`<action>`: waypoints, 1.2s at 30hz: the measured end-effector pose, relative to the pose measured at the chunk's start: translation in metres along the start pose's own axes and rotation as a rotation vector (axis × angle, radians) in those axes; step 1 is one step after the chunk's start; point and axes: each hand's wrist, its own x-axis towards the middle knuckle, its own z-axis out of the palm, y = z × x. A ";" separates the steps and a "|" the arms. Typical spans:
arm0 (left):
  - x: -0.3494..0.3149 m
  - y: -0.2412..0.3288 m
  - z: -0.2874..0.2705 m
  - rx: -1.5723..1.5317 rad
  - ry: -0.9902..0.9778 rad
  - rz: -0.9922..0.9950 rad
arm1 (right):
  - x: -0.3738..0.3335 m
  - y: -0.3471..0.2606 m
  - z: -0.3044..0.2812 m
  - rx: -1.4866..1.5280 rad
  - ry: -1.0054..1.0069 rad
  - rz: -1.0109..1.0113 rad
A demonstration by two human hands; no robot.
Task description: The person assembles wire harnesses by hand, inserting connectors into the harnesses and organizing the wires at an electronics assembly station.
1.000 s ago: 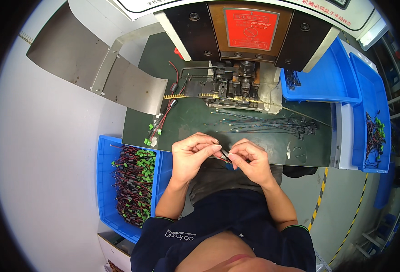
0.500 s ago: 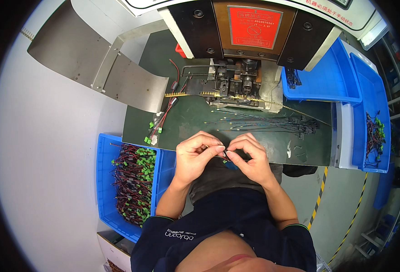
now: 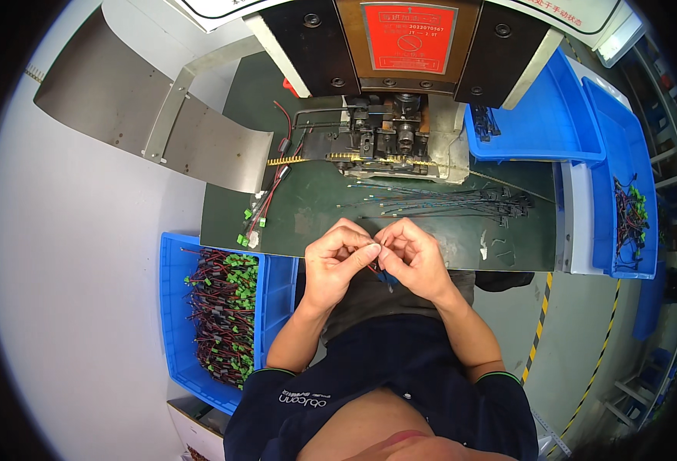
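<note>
Close to the bench's front edge, my left hand (image 3: 332,265) and my right hand (image 3: 419,265) meet, both in a fingertip pinch. Between them are thin wires (image 3: 374,266), with a bit of red showing below the fingers; the pinched ends are mostly hidden. A small blue piece (image 3: 388,280) shows just under the right fingers; whether it belongs to the wires I cannot tell. Beyond my hands a fanned bunch of thin dark wires (image 3: 438,203) with black ends lies on the green bench. Farther left lie several red-and-black leads (image 3: 265,204) with green connectors.
A crimping press (image 3: 392,142) with a terminal strip (image 3: 286,161) stands at the back. A curved metal guide (image 3: 215,154) is on its left. One blue bin (image 3: 171,307) at left holds many green-ended leads. Blue trays (image 3: 538,123) (image 3: 645,177) stand at right.
My fingertips have come closer together, with the right hand shifted toward the left one. The whole view has shifted slightly. The wires on the bench lie as before.
</note>
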 end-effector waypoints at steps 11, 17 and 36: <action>0.003 -0.012 -0.006 0.075 0.007 0.115 | 0.006 -0.011 -0.004 -0.062 -0.006 0.083; 0.007 -0.010 -0.001 -0.138 0.032 -0.017 | 0.010 -0.011 -0.008 0.134 -0.077 0.196; 0.005 -0.011 -0.008 0.097 -0.083 0.002 | 0.001 -0.035 -0.006 -0.276 -0.088 0.043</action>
